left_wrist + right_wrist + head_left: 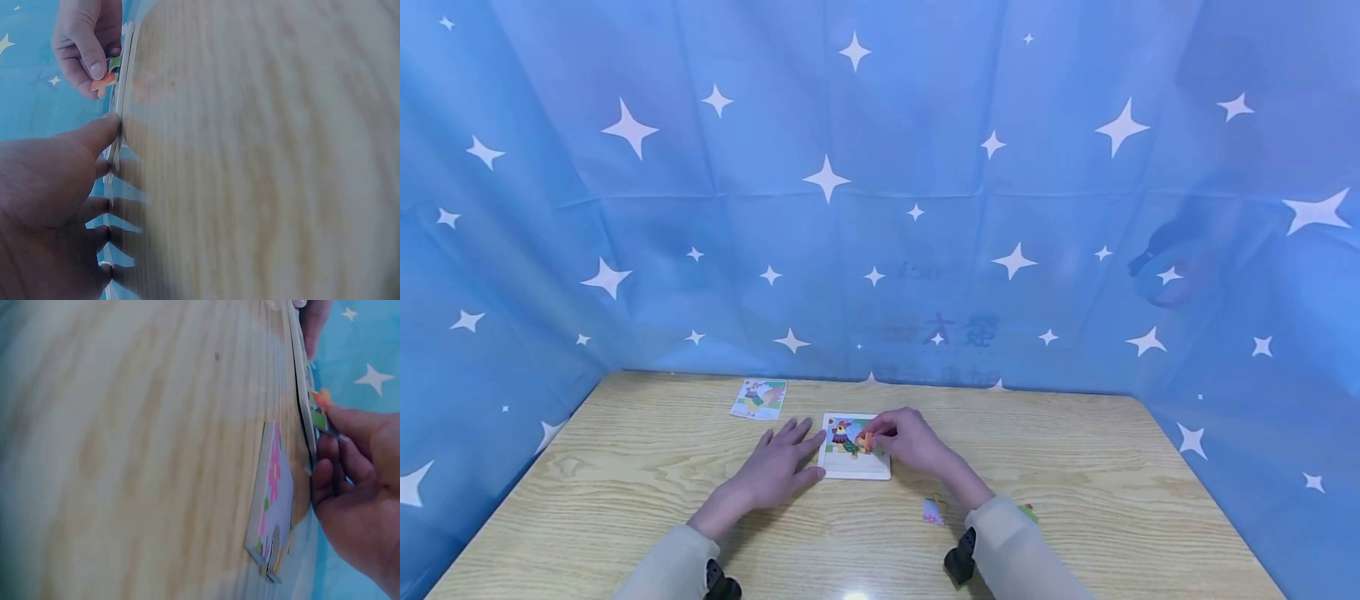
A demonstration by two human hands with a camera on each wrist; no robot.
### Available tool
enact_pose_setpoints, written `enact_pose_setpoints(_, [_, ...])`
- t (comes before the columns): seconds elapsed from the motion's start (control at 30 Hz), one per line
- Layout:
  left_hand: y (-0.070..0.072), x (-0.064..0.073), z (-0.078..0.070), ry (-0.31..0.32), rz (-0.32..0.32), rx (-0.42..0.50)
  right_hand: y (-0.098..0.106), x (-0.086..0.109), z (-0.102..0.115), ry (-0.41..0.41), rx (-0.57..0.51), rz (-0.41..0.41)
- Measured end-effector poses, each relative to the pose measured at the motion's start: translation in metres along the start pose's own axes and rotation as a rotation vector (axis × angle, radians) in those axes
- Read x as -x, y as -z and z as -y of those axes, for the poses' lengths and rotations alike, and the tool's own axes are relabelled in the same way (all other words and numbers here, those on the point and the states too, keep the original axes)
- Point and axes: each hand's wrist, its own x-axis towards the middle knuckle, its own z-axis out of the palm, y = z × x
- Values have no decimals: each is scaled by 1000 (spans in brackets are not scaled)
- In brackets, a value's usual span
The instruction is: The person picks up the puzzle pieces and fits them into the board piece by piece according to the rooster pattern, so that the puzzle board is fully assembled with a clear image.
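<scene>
Likely fitting step: right hand (912,437) pinches puzzle piece (104,82) at tray (853,469), left hand (777,472) spread beside edge; next needs careful alignment.

"What sort of place is this?"

"A curtained-off booth, by the look of it. Star-printed blue cloth (925,100) hangs along the back and both sides of a wood-grain worktop (1090,475)."

"In a home, or an office?"

"Can't tell; the cloth hides whatever lies behind. Faint lettering (939,328) shows on or through it. The black wrist camera (959,560) by the right sleeve (1026,550) fits a recording spot."
</scene>
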Motion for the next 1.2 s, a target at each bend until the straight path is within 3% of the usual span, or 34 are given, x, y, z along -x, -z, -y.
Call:
enact_pose_setpoints(0.27, [7,1,-7,55,43,7,-1,0,3,-7,28,21])
enact_pose_setpoints(0.53, [7,3,-7,53,41,4,-4,1,7,14,88,-3])
enact_pose_setpoints(0.77, [6,1,-6,46,42,0,-6,0,6,-21,103,-19])
enact_pose_setpoints(1.2, [7,1,-8,39,37,11,-6,-2,3,-11,113,-43])
